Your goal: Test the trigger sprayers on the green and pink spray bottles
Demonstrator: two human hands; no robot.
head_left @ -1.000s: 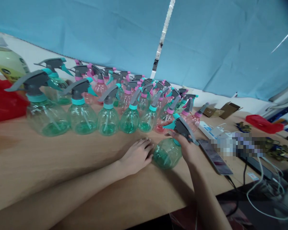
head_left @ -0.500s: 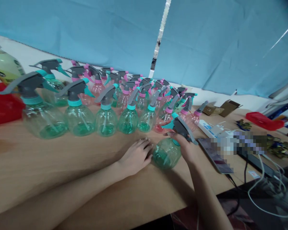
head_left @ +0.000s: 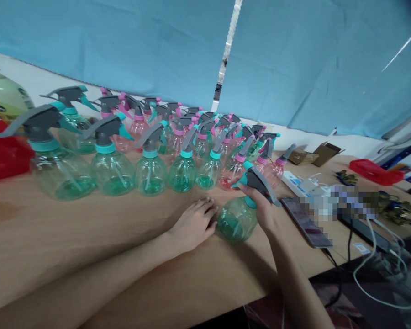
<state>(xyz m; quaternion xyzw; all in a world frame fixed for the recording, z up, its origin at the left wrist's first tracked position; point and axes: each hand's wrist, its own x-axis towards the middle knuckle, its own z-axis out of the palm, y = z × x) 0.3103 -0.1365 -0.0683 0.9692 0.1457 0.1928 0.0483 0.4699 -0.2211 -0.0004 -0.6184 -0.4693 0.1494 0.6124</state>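
Note:
A round green spray bottle point(head_left: 236, 221) with a grey and turquoise trigger head leans to the right on the table point(head_left: 130, 256). My right hand point(head_left: 263, 205) is closed around its neck and head, with fingers at the turquoise trigger. Lying on the wood just left of that bottle is my left hand point(head_left: 195, 224), palm down, fingers stretched out and holding nothing. Its fingertips are close to the bottle; whether they touch it I cannot tell. Behind both hands stands a front row of green spray bottles, among them one point(head_left: 182, 173) with a turquoise collar.
Several pink spray bottles point(head_left: 233, 173) crowd behind and right of the green ones. A phone point(head_left: 306, 221), a white power strip point(head_left: 292, 183) and cables lie on the right. Small cardboard boxes point(head_left: 325, 154) and a red plastic item point(head_left: 375, 171) are farther back. Red plastic point(head_left: 5, 151) lies far left.
The fingers of my right hand have drawn in from a spread position onto the trigger of the spray bottle. My left hand and the bottle have stayed in place.

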